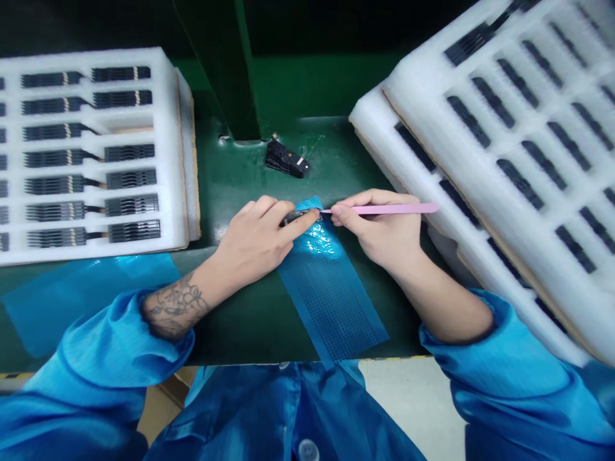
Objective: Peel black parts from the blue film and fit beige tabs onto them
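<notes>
A blue film strip dotted with small dark pieces lies slantwise on the green bench in front of me. My left hand is closed, pinching a small dark part against the far end of the strip. My right hand grips pink tweezers, whose tip touches that part. Both wrists rest on the bench, in blue sleeves.
A white foam tray with rows of dark parts sits at the left. Stacked foam trays lean at the right. A small pile of dark parts lies beyond my hands, by a green post. A blue sheet lies at the near left.
</notes>
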### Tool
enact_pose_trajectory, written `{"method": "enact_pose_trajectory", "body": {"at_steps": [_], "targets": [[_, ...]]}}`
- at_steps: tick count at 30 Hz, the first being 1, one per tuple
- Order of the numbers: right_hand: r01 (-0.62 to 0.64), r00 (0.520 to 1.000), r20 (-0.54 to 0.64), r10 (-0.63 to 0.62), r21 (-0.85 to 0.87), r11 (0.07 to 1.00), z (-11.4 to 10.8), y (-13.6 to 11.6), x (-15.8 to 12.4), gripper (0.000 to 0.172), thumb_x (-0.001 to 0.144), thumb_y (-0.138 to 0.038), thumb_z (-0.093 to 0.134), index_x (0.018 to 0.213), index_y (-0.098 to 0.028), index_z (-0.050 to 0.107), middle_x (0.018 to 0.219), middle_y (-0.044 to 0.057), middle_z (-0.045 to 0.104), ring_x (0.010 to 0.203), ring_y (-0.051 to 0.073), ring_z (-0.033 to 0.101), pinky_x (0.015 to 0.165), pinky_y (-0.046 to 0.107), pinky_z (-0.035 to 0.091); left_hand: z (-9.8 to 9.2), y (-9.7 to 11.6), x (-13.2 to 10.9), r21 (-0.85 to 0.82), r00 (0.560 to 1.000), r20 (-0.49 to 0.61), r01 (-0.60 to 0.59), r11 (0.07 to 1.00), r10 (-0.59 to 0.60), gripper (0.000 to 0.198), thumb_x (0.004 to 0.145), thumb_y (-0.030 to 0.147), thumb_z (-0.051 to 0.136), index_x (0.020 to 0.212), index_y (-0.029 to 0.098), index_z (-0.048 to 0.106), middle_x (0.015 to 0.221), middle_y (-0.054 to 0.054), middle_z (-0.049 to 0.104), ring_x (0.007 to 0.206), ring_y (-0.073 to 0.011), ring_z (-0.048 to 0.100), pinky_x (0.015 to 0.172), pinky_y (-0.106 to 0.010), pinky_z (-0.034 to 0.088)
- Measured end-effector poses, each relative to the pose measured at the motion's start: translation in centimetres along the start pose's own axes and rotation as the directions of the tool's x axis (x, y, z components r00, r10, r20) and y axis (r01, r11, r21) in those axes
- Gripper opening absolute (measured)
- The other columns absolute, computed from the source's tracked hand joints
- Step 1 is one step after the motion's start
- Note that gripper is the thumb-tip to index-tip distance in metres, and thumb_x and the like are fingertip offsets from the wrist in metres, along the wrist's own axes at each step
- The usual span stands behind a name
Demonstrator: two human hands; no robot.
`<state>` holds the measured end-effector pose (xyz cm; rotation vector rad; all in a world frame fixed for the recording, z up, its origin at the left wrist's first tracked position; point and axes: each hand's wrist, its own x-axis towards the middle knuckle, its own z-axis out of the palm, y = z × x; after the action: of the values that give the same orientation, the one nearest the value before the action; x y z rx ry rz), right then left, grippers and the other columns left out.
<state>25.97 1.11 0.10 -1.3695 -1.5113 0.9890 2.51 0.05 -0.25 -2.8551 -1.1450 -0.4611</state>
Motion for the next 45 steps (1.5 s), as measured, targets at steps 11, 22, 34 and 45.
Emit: {"method": "enact_pose_trajectory", "body": {"at_steps": [11, 22, 34, 45], "targets": [[-0.042, 0.999, 0.0, 0.042, 0.044, 0.998, -0.1, 0.03, 0.25, 0.018, 0.081, -0.038, 0.082, 0.074, -0.023, 0.076, 0.069, 0.002, 0.075, 0.06, 0.017, 0.069, 0.056, 0.032, 0.057, -0.01, 0.21, 0.29, 0.001, 0.999, 0.03, -0.013, 1.0, 0.013, 0.041, 0.097, 0.014, 0.051, 0.137, 0.017, 0.058, 0.115, -0.012, 0.067, 0.096, -0.0249, 0.058, 0.083, -0.041, 0.054], [-0.032, 0.999, 0.004, 0.032, 0.071, 0.997, -0.16, 0.19, 0.22, 0.019, 0.082, -0.04, 0.082, 0.075, -0.023, 0.075, 0.07, 0.002, 0.076, 0.062, 0.017, 0.07, 0.058, 0.032, 0.058, 0.55, 0.0, 0.02, -0.084, 0.998, -0.056, 0.024, 0.996, -0.028, 0.033, 0.096, 0.011, 0.05, 0.126, 0.015, 0.062, 0.117, -0.011, 0.07, 0.1, -0.0234, 0.062, 0.086, -0.039, 0.056], [-0.009, 1.0, 0.012, 0.008, 0.036, 0.999, -0.18, 0.13, 0.13, 0.014, 0.082, -0.034, 0.082, 0.076, -0.023, 0.076, 0.071, 0.002, 0.076, 0.062, 0.017, 0.07, 0.057, 0.031, 0.057, 0.56, 0.04, 0.06, -0.089, 0.996, -0.083, 0.02, 0.996, -0.027, 0.028, 0.094, 0.01, 0.052, 0.119, 0.012, 0.064, 0.116, -0.01, 0.072, 0.099, -0.0238, 0.063, 0.085, -0.039, 0.056], [0.113, 0.991, -0.093, -0.101, 0.132, 0.985, 0.18, 0.64, -0.07, 0.023, 0.094, -0.047, 0.068, 0.094, -0.025, 0.075, 0.077, 0.001, 0.077, 0.063, 0.016, 0.072, 0.062, 0.032, 0.062, 0.47, 0.1, 0.15, -0.134, 0.992, -0.122, 0.024, 0.991, -0.04, 0.025, 0.095, 0.01, 0.055, 0.118, 0.013, 0.063, 0.113, -0.008, 0.073, 0.097, -0.0224, 0.064, 0.085, -0.037, 0.055]]}}
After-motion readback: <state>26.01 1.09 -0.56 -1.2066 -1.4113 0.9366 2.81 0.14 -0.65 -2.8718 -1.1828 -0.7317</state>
